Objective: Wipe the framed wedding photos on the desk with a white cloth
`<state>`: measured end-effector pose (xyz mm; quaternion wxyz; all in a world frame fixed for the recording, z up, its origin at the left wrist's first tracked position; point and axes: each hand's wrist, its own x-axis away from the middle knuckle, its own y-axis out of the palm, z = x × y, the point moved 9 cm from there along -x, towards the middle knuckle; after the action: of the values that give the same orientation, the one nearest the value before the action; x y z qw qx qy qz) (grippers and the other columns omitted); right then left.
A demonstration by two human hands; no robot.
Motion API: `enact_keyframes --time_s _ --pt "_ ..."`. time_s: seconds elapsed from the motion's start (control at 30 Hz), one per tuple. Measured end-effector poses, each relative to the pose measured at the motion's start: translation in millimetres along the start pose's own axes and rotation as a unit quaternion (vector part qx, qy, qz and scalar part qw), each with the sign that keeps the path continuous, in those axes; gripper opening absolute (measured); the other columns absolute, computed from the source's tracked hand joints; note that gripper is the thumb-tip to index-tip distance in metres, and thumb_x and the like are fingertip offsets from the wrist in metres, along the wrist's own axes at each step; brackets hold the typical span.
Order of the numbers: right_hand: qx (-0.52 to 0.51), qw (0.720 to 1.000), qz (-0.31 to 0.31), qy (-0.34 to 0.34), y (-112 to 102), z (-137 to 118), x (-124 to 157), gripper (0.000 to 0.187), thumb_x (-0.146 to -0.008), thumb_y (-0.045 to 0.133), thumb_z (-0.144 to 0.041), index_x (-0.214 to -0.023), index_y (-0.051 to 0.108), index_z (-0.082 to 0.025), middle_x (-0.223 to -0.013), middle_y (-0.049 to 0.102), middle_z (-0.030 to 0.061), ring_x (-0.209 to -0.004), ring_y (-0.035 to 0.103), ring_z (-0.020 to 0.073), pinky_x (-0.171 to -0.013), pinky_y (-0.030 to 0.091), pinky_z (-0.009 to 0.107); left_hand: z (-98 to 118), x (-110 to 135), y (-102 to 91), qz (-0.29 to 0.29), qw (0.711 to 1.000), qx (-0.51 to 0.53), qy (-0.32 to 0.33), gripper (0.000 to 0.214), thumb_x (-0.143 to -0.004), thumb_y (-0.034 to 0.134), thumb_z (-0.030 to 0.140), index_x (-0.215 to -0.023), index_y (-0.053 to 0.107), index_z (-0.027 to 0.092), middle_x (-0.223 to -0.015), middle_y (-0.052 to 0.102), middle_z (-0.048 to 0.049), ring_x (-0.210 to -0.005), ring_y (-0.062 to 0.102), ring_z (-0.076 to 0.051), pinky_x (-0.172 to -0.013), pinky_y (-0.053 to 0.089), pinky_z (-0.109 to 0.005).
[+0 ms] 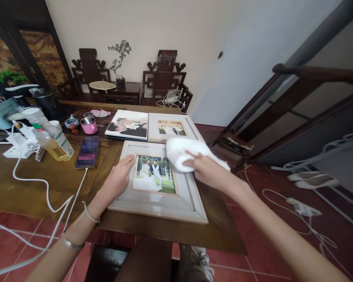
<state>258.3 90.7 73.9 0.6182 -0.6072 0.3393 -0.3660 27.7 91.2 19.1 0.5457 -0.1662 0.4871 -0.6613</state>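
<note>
A picture frame (161, 207) with a wide pale border and a wedding photo (155, 174) in its middle lies flat near the table's front edge. My left hand (121, 172) rests on the frame's left side, its fingers laid along the border. In my right hand (204, 168) is a white cloth (184, 150), bunched up and pressed on the frame's upper right corner. Part of the cloth hangs past the frame's right side. Behind are a second frame (191, 124) and a white photo album or panel (129, 124).
On the left of the wooden table (108, 223) stand an oil-coloured bottle (59, 145), a phone (87, 152) on a charging cable, a pink cup (88, 126), a power strip (17, 143) and a black kettle (45, 103). Cables (306, 209) lie on the floor at right.
</note>
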Motion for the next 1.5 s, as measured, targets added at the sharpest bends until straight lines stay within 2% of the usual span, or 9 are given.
enact_keyframes --time_s 0.1,0.3,0.43,0.7,0.83,1.0,1.13,1.37,1.5 --pt "-0.038 0.998 -0.046 -0.021 5.1 -35.7 46.8 0.066 -0.06 0.042 0.011 -0.111 0.073 -0.015 -0.142 0.054 0.017 -0.139 0.039 0.0333 -0.11 0.039 0.054 0.8 -0.4 -0.6 0.004 1.0 0.0 0.003 0.065 -0.08 0.033 -0.004 -0.139 0.051 0.015 -0.149 0.049 -0.0116 -0.142 0.04 -0.02 -0.119 0.033 -0.047" --pt "-0.103 0.988 -0.057 -0.104 -6.8 -107.8 108.1 0.061 -0.062 0.049 0.006 -0.102 0.075 -0.03 -0.144 0.055 0.0053 -0.131 0.051 0.0296 -0.104 0.048 0.045 -0.4 -0.5 0.3 0.002 1.0 0.0 0.013 0.067 -0.08 0.034 -0.004 -0.141 0.05 0.017 -0.15 0.048 -0.0115 -0.142 0.039 -0.021 -0.119 0.033 -0.048" --pt "-0.076 0.992 -0.061 -0.074 0.5 -99.5 66.8 0.068 -0.062 0.045 0.008 -0.117 0.071 -0.022 -0.145 0.053 0.0122 -0.136 0.045 0.0312 -0.109 0.042 0.05 1.0 -0.6 1.3 -0.013 1.0 -0.011 0.025 0.07 -0.076 0.034 -0.005 -0.141 0.049 0.014 -0.15 0.046 -0.0132 -0.143 0.038 -0.021 -0.119 0.033 -0.047" --pt "0.028 0.995 0.075 0.064 10.4 -27.1 -45.3 0.055 -0.08 0.049 0.0 -0.133 0.06 -0.009 -0.157 0.033 0.0195 -0.145 0.022 0.0427 -0.113 0.023 0.065 0.8 0.2 1.0 -0.016 1.0 -0.009 0.013 0.069 -0.075 0.035 -0.006 -0.141 0.049 0.013 -0.151 0.046 -0.0133 -0.143 0.038 -0.022 -0.119 0.032 -0.049" --pt "0.011 1.0 0.028 0.002 19.9 -63.9 -33.2 0.053 -0.079 0.05 0.0 -0.129 0.064 -0.012 -0.157 0.034 0.0173 -0.144 0.019 0.0468 -0.112 0.018 0.071 0.8 0.1 1.0 -0.013 1.0 -0.005 0.005 0.066 -0.079 0.033 -0.004 -0.141 0.048 0.012 -0.151 0.045 -0.0138 -0.143 0.038 -0.022 -0.12 0.032 -0.048" --pt "-0.122 0.982 -0.098 -0.107 7.3 -131.7 38.7 0.054 -0.076 0.051 -0.001 -0.126 0.066 -0.016 -0.157 0.034 0.0138 -0.145 0.021 0.0421 -0.114 0.022 0.066 3.0 -0.7 -2.0 0.003 1.0 0.009 0.004 0.059 -0.084 0.032 -0.001 -0.139 0.05 0.01 -0.148 0.048 -0.0153 -0.141 0.041 -0.023 -0.119 0.033 -0.047" --pt "-0.198 0.959 -0.163 -0.121 -5.5 -141.6 65.3 0.059 -0.075 0.047 0.001 -0.127 0.064 -0.022 -0.158 0.034 0.0084 -0.147 0.022 0.0334 -0.117 0.024 0.06 4.5 -1.5 -7.9 0.02 0.999 0.033 0.016 0.053 -0.089 0.03 0.005 -0.137 0.052 0.007 -0.146 0.051 -0.0169 -0.139 0.044 -0.024 -0.119 0.033 -0.046" --pt "-0.052 0.995 -0.016 0.087 5.3 -73.4 -36.4 0.06 -0.082 0.045 0.0 -0.139 0.053 -0.017 -0.164 0.015 0.013 -0.146 0.015 0.0465 -0.106 0.023 0.077 13.1 -2.1 -20.3 0.035 0.995 0.094 0.024 0.048 -0.097 0.032 0.02 -0.143 0.045 0.011 -0.146 0.051 -0.0154 -0.137 0.046 -0.023 -0.119 0.033 -0.043" --pt "-0.037 0.999 0.003 0.018 11.6 -99.5 -76.5 0.057 -0.083 0.046 -0.002 -0.136 0.056 -0.019 -0.164 0.016 0.0066 -0.146 0.007 0.0473 -0.108 0.018 0.077 12.2 -2.0 -30.6 0.076 0.991 0.107 -0.017 0.051 -0.1 0.033 0.036 -0.142 0.044 0.009 -0.147 0.049 -0.0175 -0.138 0.045 -0.025 -0.118 0.033 -0.045"
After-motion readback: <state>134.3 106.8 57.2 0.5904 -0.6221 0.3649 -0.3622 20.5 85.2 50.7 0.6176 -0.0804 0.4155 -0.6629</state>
